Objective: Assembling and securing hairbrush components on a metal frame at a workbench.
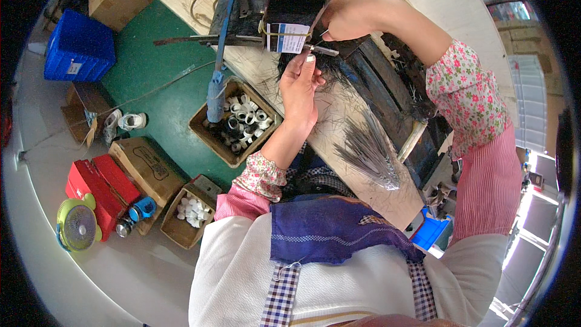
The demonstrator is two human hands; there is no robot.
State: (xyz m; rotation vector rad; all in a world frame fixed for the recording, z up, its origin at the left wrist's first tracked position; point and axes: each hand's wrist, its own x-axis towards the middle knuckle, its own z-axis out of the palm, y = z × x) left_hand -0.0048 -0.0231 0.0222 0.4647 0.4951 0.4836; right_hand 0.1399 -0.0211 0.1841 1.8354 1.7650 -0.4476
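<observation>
- Taking 12 o'clock as the top of the view, a slim metal bar sits at the front of the dark machine, just below a paper tag.
- The bar's long axis runs nearly crosswise, from about 9:30 to 3:30.
- The left hand points up toward 12, its thumb and finger brought close together, a white wrap on one fingertip. From its palm the bar lies at 1 o'clock; the fingertips are right by the bar's left end. I cannot tell whether anything is pinched there.
- The right hand reaches in from 3 o'clock with fingers curled narrow against the machine's side. From it the bar lies toward 7. Its grip is partly hidden, so I cannot tell what it holds.
- Both sets of fingertips are near the bar, so neither hand is clearly nearer.
- A fan of thin dark strands rests on the wooden table, between 4 and 5 o'clock from the left hand, its length running 11 to 5. The left hand is nearer to it.
- At 8 o'clock from the left hand stands a box of white rings, with a blue handle above its left side.
</observation>
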